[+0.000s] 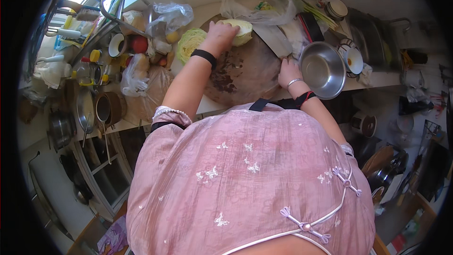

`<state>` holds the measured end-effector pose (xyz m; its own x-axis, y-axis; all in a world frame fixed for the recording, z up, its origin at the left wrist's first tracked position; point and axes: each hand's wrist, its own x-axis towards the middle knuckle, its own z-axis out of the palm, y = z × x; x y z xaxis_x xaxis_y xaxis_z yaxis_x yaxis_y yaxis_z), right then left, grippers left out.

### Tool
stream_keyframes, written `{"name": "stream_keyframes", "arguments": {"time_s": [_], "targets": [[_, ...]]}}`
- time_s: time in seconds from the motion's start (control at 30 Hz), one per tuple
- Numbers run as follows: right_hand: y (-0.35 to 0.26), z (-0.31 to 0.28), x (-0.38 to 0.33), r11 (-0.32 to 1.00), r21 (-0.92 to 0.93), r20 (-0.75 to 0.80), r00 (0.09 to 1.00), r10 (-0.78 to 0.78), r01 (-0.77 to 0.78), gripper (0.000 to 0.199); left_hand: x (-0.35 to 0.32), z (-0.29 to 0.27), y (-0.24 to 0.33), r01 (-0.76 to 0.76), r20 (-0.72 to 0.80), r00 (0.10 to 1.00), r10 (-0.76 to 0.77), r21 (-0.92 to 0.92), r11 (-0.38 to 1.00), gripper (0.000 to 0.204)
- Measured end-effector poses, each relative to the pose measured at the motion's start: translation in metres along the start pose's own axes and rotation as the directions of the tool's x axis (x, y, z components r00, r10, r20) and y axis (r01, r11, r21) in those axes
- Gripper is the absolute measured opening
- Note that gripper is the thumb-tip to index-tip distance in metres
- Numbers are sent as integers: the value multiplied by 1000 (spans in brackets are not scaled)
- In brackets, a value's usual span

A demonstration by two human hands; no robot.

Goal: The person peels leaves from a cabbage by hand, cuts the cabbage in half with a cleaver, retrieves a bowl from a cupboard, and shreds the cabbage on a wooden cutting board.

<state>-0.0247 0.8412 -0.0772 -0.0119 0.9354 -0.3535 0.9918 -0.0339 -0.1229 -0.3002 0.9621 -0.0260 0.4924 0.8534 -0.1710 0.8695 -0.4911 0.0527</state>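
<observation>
A round, dark-stained wooden chopping board [252, 78] lies on the counter in front of me. At its far edge my left hand [221, 37] is closed on a pale green piece of cabbage [244, 34]. Another piece of cabbage [190, 43] rests left of that hand, its layered cut face showing. My right hand [289, 72] grips a cleaver [273, 40] at the board's right side. The wide blade points away and to the left, apart from the held cabbage; the handle is mostly hidden in my fingers.
A steel bowl [322, 71] stands close by my right hand, before the sink [375, 38]. Clear plastic bags [264, 14] and long green stalks [314, 12] lie behind the board. Jars, bags and a metal rack [106, 7] crowd the left side.
</observation>
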Motion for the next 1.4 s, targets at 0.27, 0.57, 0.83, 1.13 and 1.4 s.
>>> {"name": "stream_keyframes", "arguments": {"time_s": [0.27,0.57,0.83,1.13,1.4], "targets": [[-4,16,14,988,-11,-86,984,154,-156,73,-72,-7,58,-235,119,961,250,-131,963,45],[-14,-60,-75,841,537,-123,992,-6,72,45,-62,0,58,-295,137,931,337,-261,919,55],[16,-36,-85,724,681,-43,993,-111,111,37,-40,9,66,-312,195,906,377,-297,903,38],[22,-34,-67,743,665,63,987,-148,69,39,-23,-4,70,-257,361,873,328,-232,938,38],[17,-3,-30,674,732,24,985,-172,99,39,-25,3,67,-300,220,904,366,-283,911,60]]}}
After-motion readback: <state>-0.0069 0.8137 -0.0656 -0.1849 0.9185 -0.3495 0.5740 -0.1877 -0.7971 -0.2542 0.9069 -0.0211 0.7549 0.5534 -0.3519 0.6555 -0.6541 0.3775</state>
